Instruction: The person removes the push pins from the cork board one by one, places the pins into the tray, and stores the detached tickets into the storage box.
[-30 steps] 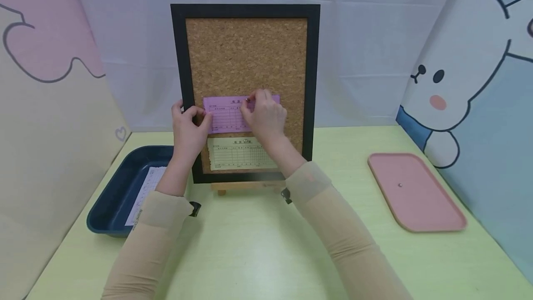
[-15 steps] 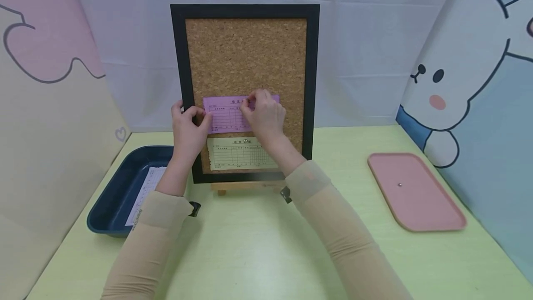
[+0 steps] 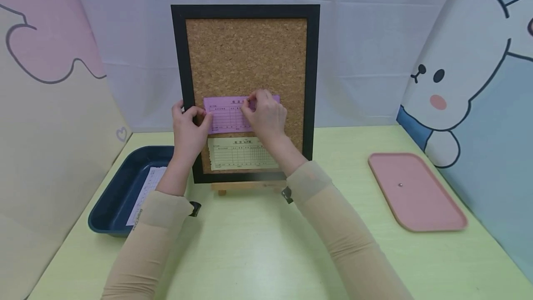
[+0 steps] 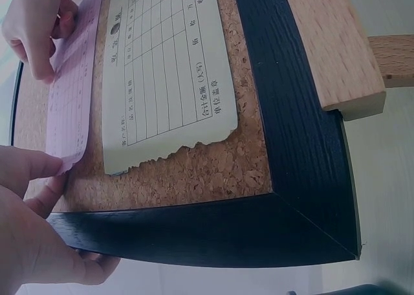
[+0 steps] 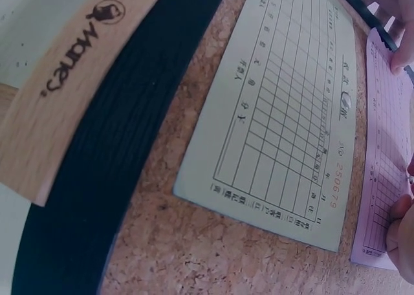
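A purple rectangular paper slip (image 3: 226, 117) lies against the lower half of an upright brown cork board (image 3: 245, 54), its long axis level, its printed heading toward the board's top, and one short end near the left side of the black rectangular frame (image 3: 245, 11). Dark ruled lines and small printed characters cover its face. Directly below, and parallel to it, is a pale yellow-green paper slip (image 3: 231, 155) with a ragged left end (the left wrist view shows the tear plainly) and a round metal pin (image 3: 246, 141) at its heading. The left hand (image 3: 188, 128) pinches the purple slip's left edge between thumb and finger, other fingers behind the frame; the right hand (image 3: 268, 115) pinches a small shiny pin (image 3: 248, 100) at the heading. A light wooden ledge (image 3: 245, 185) supports the frame on a pale green surface (image 3: 250, 253). To the left, a dark blue tray (image 3: 120, 193) contains a white paper sheet (image 3: 143, 193); to the right, a pink tray (image 3: 424, 203) bears a small metal stud (image 3: 400, 184). Behind hangs a creased white cloth (image 3: 362, 36), flanked by cartoon-printed walls (image 3: 491, 152).
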Available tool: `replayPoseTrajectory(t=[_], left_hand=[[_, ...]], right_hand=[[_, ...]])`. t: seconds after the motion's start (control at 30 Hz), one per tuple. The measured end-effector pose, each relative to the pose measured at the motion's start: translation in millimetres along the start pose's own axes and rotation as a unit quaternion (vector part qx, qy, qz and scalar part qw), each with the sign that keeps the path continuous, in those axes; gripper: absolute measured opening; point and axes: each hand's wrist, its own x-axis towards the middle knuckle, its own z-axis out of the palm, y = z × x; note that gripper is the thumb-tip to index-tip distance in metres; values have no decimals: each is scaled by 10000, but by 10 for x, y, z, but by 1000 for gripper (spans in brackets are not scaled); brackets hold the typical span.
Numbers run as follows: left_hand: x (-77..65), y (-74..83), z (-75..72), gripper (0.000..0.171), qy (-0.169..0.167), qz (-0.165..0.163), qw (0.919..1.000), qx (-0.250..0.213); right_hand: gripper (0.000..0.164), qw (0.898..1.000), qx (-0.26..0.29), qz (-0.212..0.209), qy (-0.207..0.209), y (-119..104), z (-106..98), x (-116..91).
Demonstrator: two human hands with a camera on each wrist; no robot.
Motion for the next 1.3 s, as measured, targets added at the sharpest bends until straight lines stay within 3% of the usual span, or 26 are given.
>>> replayPoseTrajectory(t=[1.3], left_hand=[[7,-2,7,28,10,-11,10000,11]], right_hand=[[11,9985,41,-491,231,66,37,-28]])
